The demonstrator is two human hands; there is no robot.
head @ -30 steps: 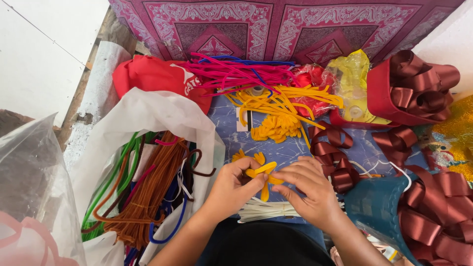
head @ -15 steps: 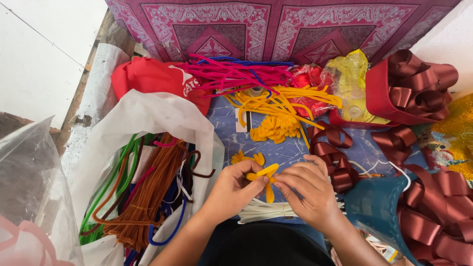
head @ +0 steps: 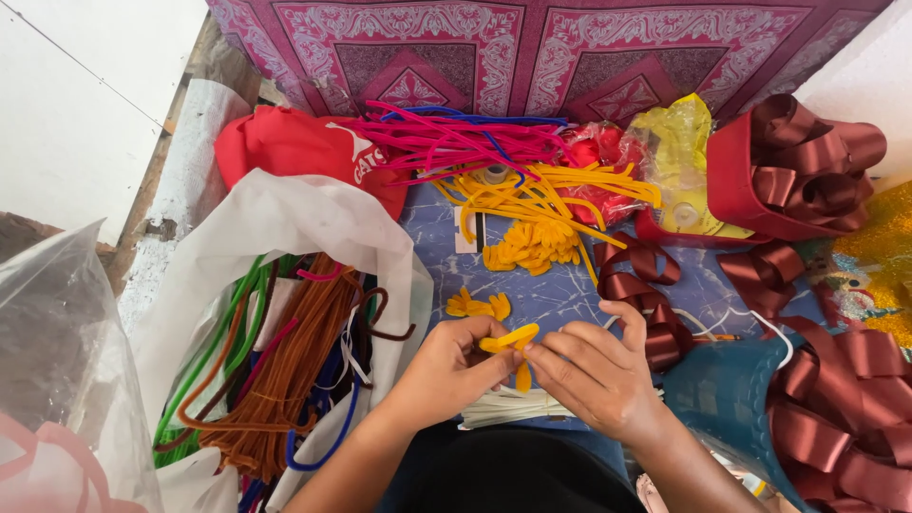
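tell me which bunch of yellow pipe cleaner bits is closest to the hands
The small yellow cluster lying just above the left hand. The bigger pile of yellow loops lies farther up the blue surface, under the long yellow stems.

Your left hand (head: 446,366) and right hand (head: 594,370) meet at centre, fingertips pinched together, forearms angled inward, wrists low.

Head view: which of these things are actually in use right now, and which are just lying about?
In use:
- left hand and right hand, both pinching the yellow pipe-cleaner piece
- folded yellow loops beside them

Lying about:
- bag of brown and green pipe cleaners
- pink pipe cleaners
- maroon ribbon
- red cap
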